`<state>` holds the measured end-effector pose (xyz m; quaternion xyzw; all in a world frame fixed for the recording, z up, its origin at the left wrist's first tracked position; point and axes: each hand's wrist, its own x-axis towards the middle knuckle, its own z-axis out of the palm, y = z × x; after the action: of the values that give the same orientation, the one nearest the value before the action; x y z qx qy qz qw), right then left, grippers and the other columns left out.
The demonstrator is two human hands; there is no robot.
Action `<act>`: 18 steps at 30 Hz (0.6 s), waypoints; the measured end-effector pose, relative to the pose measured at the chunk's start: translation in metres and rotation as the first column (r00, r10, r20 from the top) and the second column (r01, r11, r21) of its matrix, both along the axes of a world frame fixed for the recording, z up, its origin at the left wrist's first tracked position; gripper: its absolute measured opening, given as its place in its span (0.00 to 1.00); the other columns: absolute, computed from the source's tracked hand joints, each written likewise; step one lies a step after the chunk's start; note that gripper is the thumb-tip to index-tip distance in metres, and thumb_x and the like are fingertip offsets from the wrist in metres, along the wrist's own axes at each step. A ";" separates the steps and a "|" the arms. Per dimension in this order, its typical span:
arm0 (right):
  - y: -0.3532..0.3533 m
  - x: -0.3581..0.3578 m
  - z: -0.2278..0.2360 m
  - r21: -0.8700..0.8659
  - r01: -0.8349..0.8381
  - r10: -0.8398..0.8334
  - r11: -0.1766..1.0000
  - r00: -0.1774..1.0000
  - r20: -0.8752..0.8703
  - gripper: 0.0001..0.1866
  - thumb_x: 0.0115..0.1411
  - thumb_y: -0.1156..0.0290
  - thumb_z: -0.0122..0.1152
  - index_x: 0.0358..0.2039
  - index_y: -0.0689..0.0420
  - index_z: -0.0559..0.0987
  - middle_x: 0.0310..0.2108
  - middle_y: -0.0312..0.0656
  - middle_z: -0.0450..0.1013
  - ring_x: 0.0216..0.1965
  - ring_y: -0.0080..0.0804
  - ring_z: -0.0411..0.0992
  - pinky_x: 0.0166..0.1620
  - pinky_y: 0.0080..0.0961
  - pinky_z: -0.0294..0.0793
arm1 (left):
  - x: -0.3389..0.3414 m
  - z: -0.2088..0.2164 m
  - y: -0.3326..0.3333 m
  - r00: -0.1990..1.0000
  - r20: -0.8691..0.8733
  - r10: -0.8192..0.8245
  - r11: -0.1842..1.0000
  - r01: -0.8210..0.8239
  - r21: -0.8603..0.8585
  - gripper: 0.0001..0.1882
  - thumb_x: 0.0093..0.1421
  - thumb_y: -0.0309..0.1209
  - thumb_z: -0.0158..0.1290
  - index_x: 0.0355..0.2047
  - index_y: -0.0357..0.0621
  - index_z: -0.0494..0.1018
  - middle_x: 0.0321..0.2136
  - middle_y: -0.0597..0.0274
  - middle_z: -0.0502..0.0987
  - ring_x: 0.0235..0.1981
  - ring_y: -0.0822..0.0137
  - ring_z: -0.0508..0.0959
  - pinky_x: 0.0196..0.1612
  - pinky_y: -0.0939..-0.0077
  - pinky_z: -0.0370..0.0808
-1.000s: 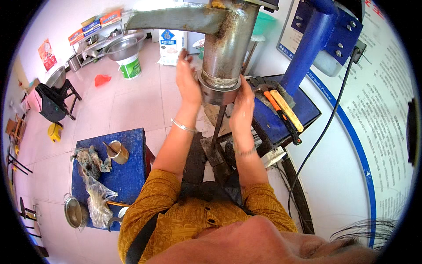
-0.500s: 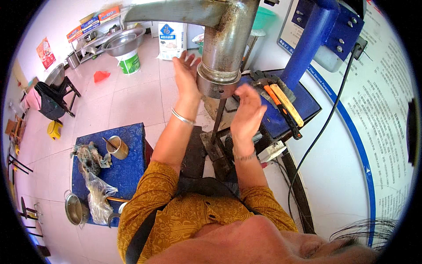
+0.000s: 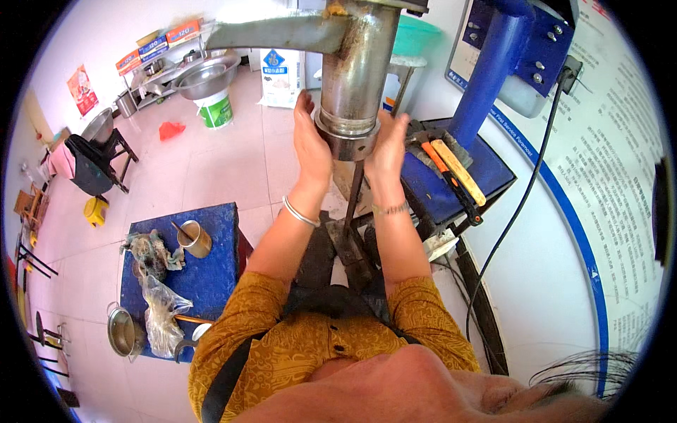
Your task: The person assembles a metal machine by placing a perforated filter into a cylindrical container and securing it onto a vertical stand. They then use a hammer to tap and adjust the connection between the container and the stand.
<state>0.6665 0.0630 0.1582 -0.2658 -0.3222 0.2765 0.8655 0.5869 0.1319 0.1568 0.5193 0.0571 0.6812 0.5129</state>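
Note:
A worn steel cylinder (image 3: 352, 84) hangs upright in front of me, with a threaded band near its lower end. Around that end sits a metal ring collar (image 3: 350, 146) with a small hole in its side. From the left, my left hand (image 3: 313, 151) lays its palm along the collar, fingers stretched upward. My right hand (image 3: 386, 151) flanks the collar's other side, its palm against or very close to it and its fingers straight. Parts of the fingers are hidden behind the cylinder. Below the collar shows a dark metal bar (image 3: 355, 194).
A metal arm (image 3: 271, 34) juts left from the cylinder. At right, a blue stand (image 3: 493, 158) bears an orange-and-black handled tool (image 3: 451, 182) and a yellow-handled one (image 3: 458, 171). A blue-topped table (image 3: 218, 271) at lower left holds a cup (image 3: 195, 240), rags and a plastic bag.
My right hand has moved left and up to the collar's side. The left hand has turned its palm in along the opposite side. The view has shifted slightly.

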 end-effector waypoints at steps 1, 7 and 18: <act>-0.002 -0.008 0.015 -0.017 -0.066 0.065 0.998 0.997 -0.029 0.36 0.66 0.45 0.30 0.53 0.69 0.64 0.52 0.50 0.65 0.54 0.39 0.63 0.57 0.35 0.60 | 0.002 -0.002 -0.009 0.969 -0.066 0.237 0.956 -0.221 0.194 0.31 0.67 0.46 0.30 0.58 0.28 0.53 0.56 0.41 0.59 0.55 0.54 0.63 0.58 0.64 0.58; 0.000 -0.020 -0.013 -0.006 0.338 -0.306 0.941 0.859 0.411 0.37 0.65 0.45 0.31 0.56 0.70 0.60 0.53 0.52 0.63 0.55 0.39 0.62 0.57 0.33 0.59 | -0.009 0.006 0.025 0.990 -0.139 0.005 0.991 0.013 0.132 0.34 0.66 0.49 0.28 0.54 0.25 0.60 0.47 0.44 0.70 0.50 0.57 0.69 0.55 0.69 0.62; 0.018 -0.007 -0.003 0.084 0.568 -0.531 0.819 0.693 0.488 0.29 0.68 0.54 0.30 0.42 0.69 0.72 0.37 0.50 0.73 0.38 0.37 0.71 0.44 0.30 0.68 | -0.007 -0.003 0.012 0.946 -0.105 -0.308 0.948 0.295 -0.122 0.41 0.65 0.57 0.26 0.55 0.22 0.55 0.49 0.46 0.68 0.50 0.62 0.70 0.54 0.71 0.65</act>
<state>0.6594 0.0805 0.1548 -0.4422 -0.4260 -0.0599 0.7870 0.5796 0.1442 0.1538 0.5351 0.0437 0.5575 0.6332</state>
